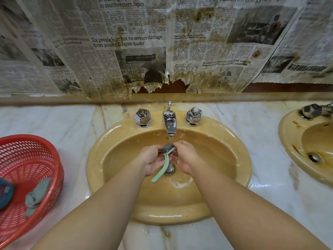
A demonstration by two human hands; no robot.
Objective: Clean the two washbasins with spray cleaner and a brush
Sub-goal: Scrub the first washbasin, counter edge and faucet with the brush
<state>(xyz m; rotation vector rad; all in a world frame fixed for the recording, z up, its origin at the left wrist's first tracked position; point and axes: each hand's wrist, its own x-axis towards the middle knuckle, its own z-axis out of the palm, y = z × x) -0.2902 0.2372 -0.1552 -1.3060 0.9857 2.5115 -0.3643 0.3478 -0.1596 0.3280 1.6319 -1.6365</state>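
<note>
A tan oval washbasin (pixel 126 177) fills the middle of the view, wet, with foam along its rim. Water runs from its chrome tap (pixel 169 123). Under the stream I hold a small brush (pixel 164 164) with a green handle and a grey head. My left hand (pixel 153 159) grips the handle. The fingers of my right hand (pixel 183 156) pinch the bristle head. The drain plug (pixel 170 169) lies just below my hands. A second tan washbasin (pixel 295 141) shows at the right edge. No spray cleaner is in view.
A red plastic basket (pixel 36 159) sits on the marble counter (pixel 261 127) at the left, holding a grey cloth (pixel 37 193) and a dark round object. Stained newspaper (pixel 126 51) covers the wall behind. Two chrome knobs flank the tap.
</note>
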